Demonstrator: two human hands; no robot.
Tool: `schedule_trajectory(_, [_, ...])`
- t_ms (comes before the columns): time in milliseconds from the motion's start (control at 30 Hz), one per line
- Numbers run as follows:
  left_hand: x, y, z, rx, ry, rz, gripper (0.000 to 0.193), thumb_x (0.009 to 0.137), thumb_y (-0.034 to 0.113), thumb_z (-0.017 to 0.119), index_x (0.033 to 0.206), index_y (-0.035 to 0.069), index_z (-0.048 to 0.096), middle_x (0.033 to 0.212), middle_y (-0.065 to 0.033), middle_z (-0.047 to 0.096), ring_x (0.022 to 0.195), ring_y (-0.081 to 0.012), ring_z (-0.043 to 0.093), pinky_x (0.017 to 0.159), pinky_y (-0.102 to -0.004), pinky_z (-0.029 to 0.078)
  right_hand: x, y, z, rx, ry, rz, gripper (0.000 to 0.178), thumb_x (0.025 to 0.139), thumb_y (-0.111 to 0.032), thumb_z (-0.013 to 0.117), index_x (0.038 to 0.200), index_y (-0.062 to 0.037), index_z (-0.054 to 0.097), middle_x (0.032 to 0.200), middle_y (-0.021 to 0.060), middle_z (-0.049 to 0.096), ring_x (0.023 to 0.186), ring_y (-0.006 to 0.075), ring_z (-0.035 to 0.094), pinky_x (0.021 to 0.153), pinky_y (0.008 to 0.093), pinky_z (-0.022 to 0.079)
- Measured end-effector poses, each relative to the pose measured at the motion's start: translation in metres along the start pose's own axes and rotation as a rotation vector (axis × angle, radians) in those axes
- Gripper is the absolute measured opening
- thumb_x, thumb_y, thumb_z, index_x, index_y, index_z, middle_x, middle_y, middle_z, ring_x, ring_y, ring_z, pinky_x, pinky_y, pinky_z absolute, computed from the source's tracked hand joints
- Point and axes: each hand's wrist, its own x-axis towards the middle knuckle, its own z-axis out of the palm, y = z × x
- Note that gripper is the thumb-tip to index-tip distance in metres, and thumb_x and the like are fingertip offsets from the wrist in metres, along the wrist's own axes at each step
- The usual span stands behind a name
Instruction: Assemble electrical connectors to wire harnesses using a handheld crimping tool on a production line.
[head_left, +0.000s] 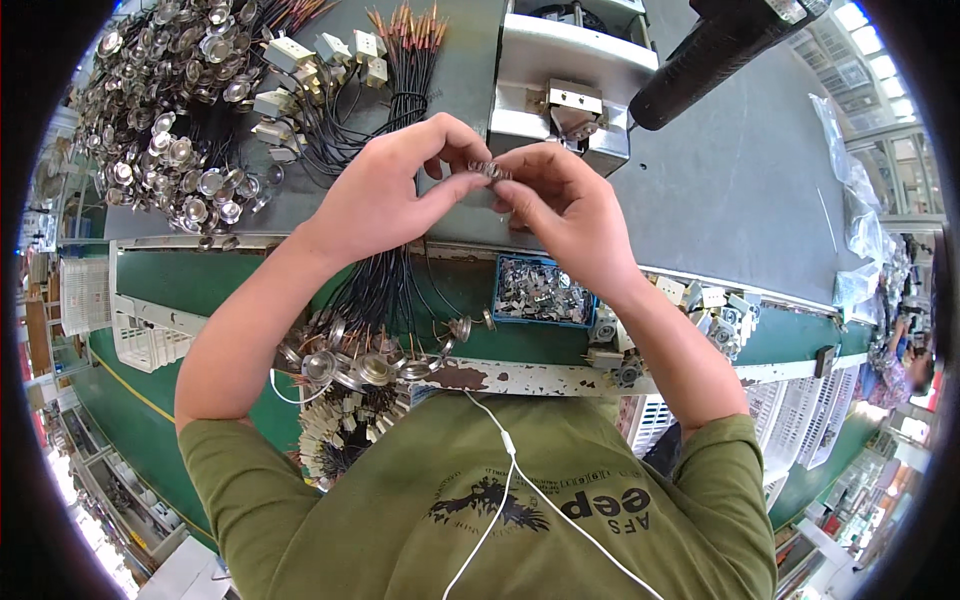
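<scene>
My left hand [385,190] and my right hand [580,215] meet above the near edge of the grey workbench. Between their thumbs and fingers they pinch a small silvery metal part [490,171], ridged like a coil spring. Its ends are hidden by my fingertips. Just beyond my hands stands a metal fixture [575,108] with a small bracket on its front. A bundle of black wires [400,118] with orange-red tips lies beside my left hand and runs over the bench edge. Below my right hand is a blue tray [545,290] of small metal pieces.
Round metal caps on wires [185,150] heap up at the far left, beside white connector blocks [290,55]. A black cylindrical tool [700,65] hangs over the bench at upper right. White and metal parts [715,318] lie by my right forearm. A white cable [510,445] crosses my shirt.
</scene>
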Motion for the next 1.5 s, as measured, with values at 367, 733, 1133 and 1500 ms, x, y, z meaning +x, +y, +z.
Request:
schedule_trajectory(367, [0.000, -0.005, 0.000, 0.027, 0.053, 0.117, 0.019, 0.091, 0.006, 0.074, 0.107, 0.006, 0.064, 0.094, -0.0092, 0.071, 0.088, -0.0231, 0.071, 0.076, -0.0348, 0.056, 0.003, -0.005, -0.009, 0.668, -0.106, 0.493, 0.031, 0.109, -0.029, 0.051, 0.128, -0.0046, 0.053, 0.112, 0.0149, 0.065, 0.090, 0.0220, 0.068, 0.071, 0.0351, 0.057])
schedule_trajectory(733, [0.005, -0.005, -0.004, 0.105, -0.032, 0.003, 0.019, 0.091, 0.010, 0.073, 0.108, 0.005, 0.064, 0.095, -0.0097, 0.070, 0.086, -0.0248, 0.069, 0.074, -0.0358, 0.054, 0.006, -0.004, 0.003, 0.382, 0.001, 0.404, 0.025, 0.110, -0.025, 0.056, 0.121, -0.0037, 0.061, 0.095, 0.0008, 0.064, 0.073, 0.0047, 0.053, 0.063, 0.0218, 0.047])
schedule_trajectory(1133, [0.004, 0.003, -0.005, 0.122, -0.044, 0.017, 0.019, 0.090, 0.008, 0.073, 0.108, 0.005, 0.066, 0.092, -0.0081, 0.069, 0.081, -0.0208, 0.066, 0.071, -0.0332, 0.052, 0.003, -0.009, 0.010, 0.746, 0.089, 0.444, 0.025, 0.109, -0.028, 0.056, 0.116, -0.0040, 0.061, 0.094, 0.0026, 0.063, 0.078, 0.0117, 0.057, 0.067, 0.0264, 0.047])
schedule_trajectory(1500, [0.010, 0.006, -0.017, -0.053, -0.056, -0.190, 0.021, 0.093, 0.014, 0.076, 0.110, 0.001, 0.072, 0.089, -0.0030, 0.074, 0.079, -0.0068, 0.063, 0.073, -0.0249, 0.051, 0.009, -0.011, 0.001, 0.186, 0.023, 0.164, 0.019, 0.102, -0.015, 0.069, 0.115, -0.0030, 0.064, 0.094, -0.0030, 0.061, 0.081, 0.0039, 0.056, 0.068, 0.0208, 0.047])
